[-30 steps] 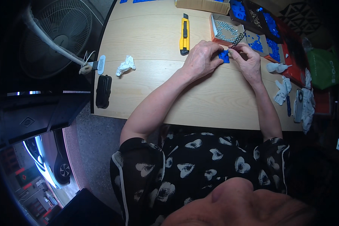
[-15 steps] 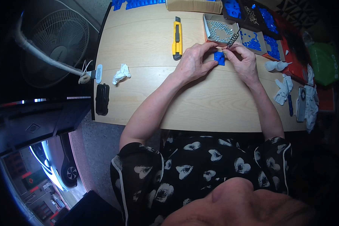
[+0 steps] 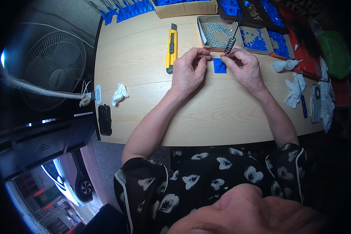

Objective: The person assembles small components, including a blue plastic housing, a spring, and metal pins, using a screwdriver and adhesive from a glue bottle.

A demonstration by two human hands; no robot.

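Note:
A small blue plastic piece [image 3: 220, 66] lies on the table between my hands. Above it rises a black coil spring [image 3: 230, 45] with a long straight stem; its lower end is at my right fingertips. My right hand [image 3: 245, 70] is closed in a pinch on the spring, beside the blue piece's right edge. To the left of the piece, apart from it, my left hand [image 3: 189, 72] has its fingers curled together; whether something small is between the fingertips is hidden.
Beyond my hands stand a box of small silvery metal parts [image 3: 202, 33] and a box of blue bits [image 3: 257, 50]. A yellow utility knife [image 3: 171, 48] lies left of my left hand. Crumpled white cloth [image 3: 120, 94], a black case [image 3: 104, 119] and white gloves [image 3: 296, 89] are around.
My left hand has drawn back from the blue piece, leaving a gap. My right hand stays by the spring. The whole view has shifted a little.

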